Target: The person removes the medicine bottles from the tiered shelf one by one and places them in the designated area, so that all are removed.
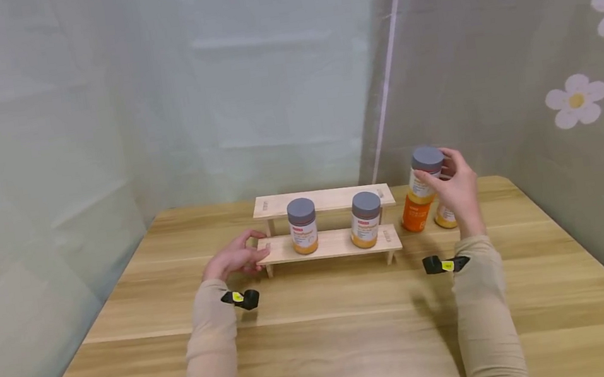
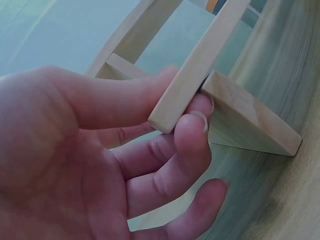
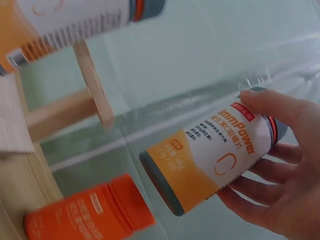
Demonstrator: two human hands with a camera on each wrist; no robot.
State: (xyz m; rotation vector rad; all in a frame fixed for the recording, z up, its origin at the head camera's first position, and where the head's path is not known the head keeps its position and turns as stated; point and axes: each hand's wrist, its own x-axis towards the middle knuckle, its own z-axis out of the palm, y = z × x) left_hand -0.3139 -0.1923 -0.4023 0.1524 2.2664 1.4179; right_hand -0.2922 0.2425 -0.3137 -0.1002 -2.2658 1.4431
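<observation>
A two-tier wooden shelf [image 1: 338,242] stands on the table, and my left hand [image 1: 236,257] pinches the left end of its lower board. The left wrist view shows the thumb on top of that board [image 2: 192,70] and fingers beneath it. Two grey-capped supplement bottles, a left one [image 1: 304,226] and a right one [image 1: 366,219], stand upright on the lower board. To the right of the shelf, my right hand [image 1: 455,184] grips a similar white-and-yellow bottle [image 3: 220,150] near its cap, held in the air. Below it stands an orange bottle [image 1: 415,215].
Another yellow-based bottle [image 1: 446,216] stands beside the orange one, partly hidden by the right hand. The upper board [image 1: 323,199] of the shelf carries nothing. Behind the wooden table [image 1: 322,339] hangs a pale curtain [image 1: 266,91].
</observation>
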